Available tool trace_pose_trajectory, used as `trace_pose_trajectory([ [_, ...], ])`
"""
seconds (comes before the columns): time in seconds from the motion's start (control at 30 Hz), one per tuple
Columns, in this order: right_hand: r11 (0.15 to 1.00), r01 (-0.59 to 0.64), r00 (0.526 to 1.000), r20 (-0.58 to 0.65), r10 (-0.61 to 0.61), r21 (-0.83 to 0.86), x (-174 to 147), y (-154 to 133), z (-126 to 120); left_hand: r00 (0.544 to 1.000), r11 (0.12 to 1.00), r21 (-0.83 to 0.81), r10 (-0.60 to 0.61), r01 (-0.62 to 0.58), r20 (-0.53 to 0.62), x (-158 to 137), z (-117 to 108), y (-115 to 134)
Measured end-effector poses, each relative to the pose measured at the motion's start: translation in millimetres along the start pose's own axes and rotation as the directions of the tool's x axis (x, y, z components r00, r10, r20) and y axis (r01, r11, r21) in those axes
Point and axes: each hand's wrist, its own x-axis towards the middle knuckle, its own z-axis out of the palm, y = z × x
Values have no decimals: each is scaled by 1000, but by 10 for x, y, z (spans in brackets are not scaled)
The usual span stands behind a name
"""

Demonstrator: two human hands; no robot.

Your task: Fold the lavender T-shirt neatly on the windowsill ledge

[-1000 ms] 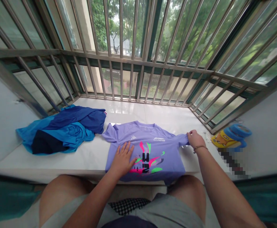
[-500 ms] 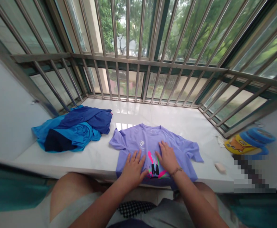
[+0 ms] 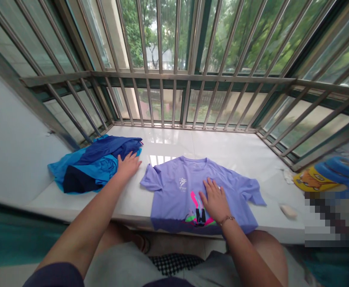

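A purple T-shirt (image 3: 174,203) lies spread on the white sill, its collar toward the window and its lower part hanging over the front edge. It bears a small white logo and a pink, green and black print. My right hand (image 3: 216,199) rests flat on the chest of the shirt, fingers stretched out. To the left, a heap of blue clothes (image 3: 97,159) in light, dark and navy blue lies bunched up. My left hand (image 3: 128,166) is at the heap's right side with its fingers spread; whether it presses on the cloth I cannot tell.
The white sill (image 3: 174,139) ends at metal window bars (image 3: 162,99). At the right stand a yellow and blue bottle (image 3: 324,175) and a small pale object (image 3: 288,211); a blurred patch hides what lies by them. Teal curtains (image 3: 13,239) hang at both sides.
My left hand has left the purple T-shirt and moved left and away from me to the blue clothes. My right hand stays on the shirt. The view has shifted slightly.
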Motion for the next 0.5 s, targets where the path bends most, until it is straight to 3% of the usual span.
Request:
trace_pose_trajectory([
  [0.13, 1000, -9, 1000, 10, 9, 10, -1, -10, -13, 996, 997, 23, -72, 70, 58, 186, 21, -546],
  [0.23, 1000, -4, 1000, 6, 4, 20, 0, -9, -10, 965, 970, -9, -239, 241, 112, 362, -74, -621],
  [0.33, 1000, -9, 1000, 16, 8, 20, 3, -11, -9, 923, 928, -58, -358, 368, 141, 444, -244, -373],
  [0.43, 1000, -11, 1000, 12, 11, 14, 4, -17, -15, 956, 959, -36, -278, 282, 97, 234, -297, 59],
  [0.5, 1000, -9, 1000, 6, 8, 11, 3, -20, -22, 967, 974, -39, -217, 224, 135, -54, -216, 331],
])
